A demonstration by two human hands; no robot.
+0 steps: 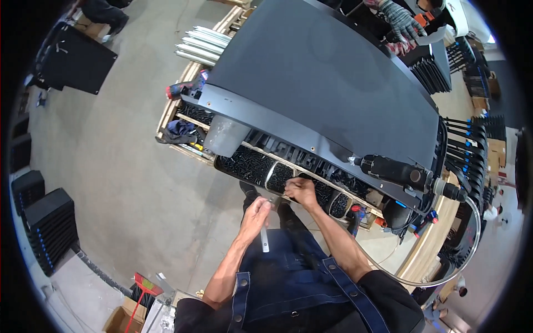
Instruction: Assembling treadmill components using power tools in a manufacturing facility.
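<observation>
My left hand (255, 217) is closed around a flat silver metal strip (265, 241), whose lower end points down toward my apron. Just ahead and to the right, my right hand (301, 190) has its fingers pinched together at the near edge of the parts trays. Whatever those fingers hold is too small to make out. Beside them lie trays of black screws (245, 164), set under the front edge of a large dark grey panel (327, 72). A black power driver (391, 170) rests on the panel's right front corner, joined to a clear hose (476, 238).
Silver metal bars (203, 45) jut out at the panel's far left. A grey plastic cup (225, 136) and a red-and-black tool (179, 90) sit nearby. Across the panel are another person's gloved hands (401, 25). Stacked black panels (50, 230) stand at the left.
</observation>
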